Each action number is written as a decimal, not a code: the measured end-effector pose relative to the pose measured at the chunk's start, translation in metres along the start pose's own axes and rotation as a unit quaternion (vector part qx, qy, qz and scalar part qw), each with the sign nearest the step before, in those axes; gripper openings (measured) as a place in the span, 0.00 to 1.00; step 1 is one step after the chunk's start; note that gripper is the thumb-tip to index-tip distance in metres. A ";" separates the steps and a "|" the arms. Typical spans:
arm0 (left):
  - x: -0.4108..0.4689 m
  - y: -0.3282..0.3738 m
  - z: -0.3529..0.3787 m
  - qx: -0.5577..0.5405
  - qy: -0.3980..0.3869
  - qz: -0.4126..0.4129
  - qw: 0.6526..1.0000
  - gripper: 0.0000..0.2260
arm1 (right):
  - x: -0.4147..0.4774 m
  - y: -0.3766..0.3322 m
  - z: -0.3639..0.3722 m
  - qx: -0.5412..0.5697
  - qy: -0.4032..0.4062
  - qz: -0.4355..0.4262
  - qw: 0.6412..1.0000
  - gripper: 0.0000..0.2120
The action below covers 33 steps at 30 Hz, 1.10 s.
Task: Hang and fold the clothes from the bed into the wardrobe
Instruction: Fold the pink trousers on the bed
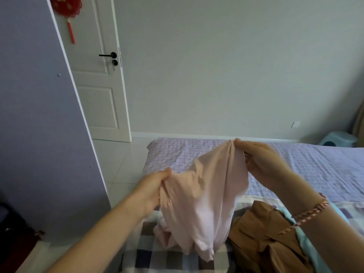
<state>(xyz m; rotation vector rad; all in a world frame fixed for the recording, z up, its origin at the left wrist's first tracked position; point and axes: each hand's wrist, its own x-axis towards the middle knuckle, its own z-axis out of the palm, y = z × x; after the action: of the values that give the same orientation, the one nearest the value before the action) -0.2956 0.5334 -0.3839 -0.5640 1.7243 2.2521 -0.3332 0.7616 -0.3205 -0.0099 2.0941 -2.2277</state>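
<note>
Gripping one pink garment [202,194] over the bed [315,166]: left hand [153,186] low, right hand [264,162] raised (fingers [243,144] of both clenched on fabric); one brown garment [262,239] on bed.

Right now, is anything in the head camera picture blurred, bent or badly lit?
Head view: the left hand and pink garment look slightly motion-blurred; the wardrobe panel and door lean from wide-angle distortion; light is soft and even, no glare.
</note>
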 end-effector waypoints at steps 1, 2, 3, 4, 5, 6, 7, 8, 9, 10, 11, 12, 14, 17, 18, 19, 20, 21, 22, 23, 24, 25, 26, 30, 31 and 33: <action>0.000 0.012 -0.004 -0.022 -0.011 -0.010 1.000 0.14 | 0.000 -0.002 -0.004 -0.020 0.000 -0.002 1.000 0.12; 0.001 0.025 -0.010 -0.060 -0.023 -0.016 0.998 0.16 | 0.000 -0.004 -0.010 -0.042 0.003 -0.008 0.999 0.12; 0.001 0.040 -0.017 -0.090 -0.034 -0.014 0.995 0.18 | 0.000 -0.006 -0.016 -0.066 0.006 -0.016 0.998 0.11; 0.000 0.054 -0.023 -0.107 -0.034 -0.002 0.994 0.18 | 0.001 -0.008 -0.023 -0.090 0.007 -0.024 0.996 0.12; -0.002 0.065 -0.027 -0.106 -0.028 0.018 0.994 0.17 | 0.002 -0.009 -0.027 -0.109 0.007 -0.031 0.993 0.12; -0.002 0.074 -0.028 -0.095 -0.015 0.046 0.994 0.16 | 0.002 -0.010 -0.032 -0.120 0.006 -0.037 0.992 0.12; -0.004 0.082 -0.026 -0.084 0.003 0.082 0.993 0.15 | 0.003 -0.010 -0.034 -0.124 0.003 -0.042 0.991 0.12; -0.004 0.089 -0.024 -0.072 0.024 0.125 0.989 0.14 | 0.003 -0.010 -0.035 -0.121 0.001 -0.046 0.992 0.11; -0.001 0.096 -0.023 -0.052 0.056 0.181 0.980 0.14 | 0.005 -0.010 -0.035 -0.108 0.001 -0.048 0.993 0.11; 0.002 0.101 -0.021 -0.021 0.098 0.245 0.964 0.13 | 0.006 -0.010 -0.034 -0.084 0.001 -0.044 0.995 0.10; 0.006 0.105 -0.019 0.013 0.142 0.306 0.941 0.14 | 0.007 -0.011 -0.034 -0.048 -0.004 -0.034 0.998 0.10; 0.008 0.107 -0.019 0.037 0.175 0.355 0.918 0.15 | 0.007 -0.012 -0.031 0.002 -0.015 -0.017 1.000 0.09; 0.011 0.111 -0.015 0.042 0.179 0.394 0.901 0.15 | 0.004 -0.013 -0.027 0.116 -0.052 0.033 0.991 0.07; 0.007 0.119 -0.003 -0.007 0.093 0.367 0.926 0.14 | -0.004 -0.005 -0.020 0.128 -0.155 0.153 0.967 0.17; 0.005 0.124 -0.001 -0.020 0.069 0.359 0.930 0.14 | -0.008 0.000 -0.019 0.113 -0.203 0.186 0.955 0.22; 0.003 0.130 0.001 -0.042 0.042 0.353 0.934 0.13 | -0.011 0.005 -0.018 0.109 -0.255 0.208 0.938 0.25; 0.001 0.135 0.000 -0.069 0.014 0.342 0.937 0.13 | -0.015 0.010 -0.016 0.115 -0.310 0.215 0.919 0.26; -0.001 0.141 0.000 -0.093 -0.015 0.325 0.941 0.13 | -0.018 0.013 -0.013 0.135 -0.358 0.209 0.900 0.26; -0.003 0.145 0.000 -0.112 -0.041 0.305 0.945 0.12 | -0.020 0.015 -0.009 0.165 -0.388 0.194 0.886 0.25; -0.003 0.147 0.000 -0.121 -0.061 0.284 0.949 0.12 | -0.020 0.017 -0.005 0.200 -0.397 0.176 0.878 0.24; -0.003 0.149 -0.001 -0.119 -0.075 0.269 0.953 0.12 | -0.017 0.019 0.000 0.230 -0.394 0.159 0.875 0.23; -0.002 0.149 0.000 -0.112 -0.086 0.258 0.956 0.12 | -0.016 0.020 0.006 0.247 -0.391 0.148 0.875 0.23; -0.002 0.149 0.001 -0.104 -0.094 0.250 0.958 0.12 | -0.015 0.022 0.013 0.247 -0.390 0.149 0.874 0.24; -0.001 0.150 -0.001 -0.097 -0.111 0.233 0.961 0.13 | -0.016 0.031 0.037 0.223 -0.417 0.168 0.865 0.28; -0.001 0.151 -0.004 -0.097 -0.110 0.230 0.962 0.13 | -0.017 0.030 0.042 0.245 -0.414 0.152 0.863 0.24; -0.001 0.157 -0.011 -0.100 -0.101 0.231 0.963 0.15 | -0.018 0.024 0.046 0.287 -0.399 0.112 0.864 0.18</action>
<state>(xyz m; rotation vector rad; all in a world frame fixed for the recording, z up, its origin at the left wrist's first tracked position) -0.3594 0.4807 -0.2498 0.0511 1.6666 2.7040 -0.3112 0.7158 -0.3402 -0.5193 0.9290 -2.0783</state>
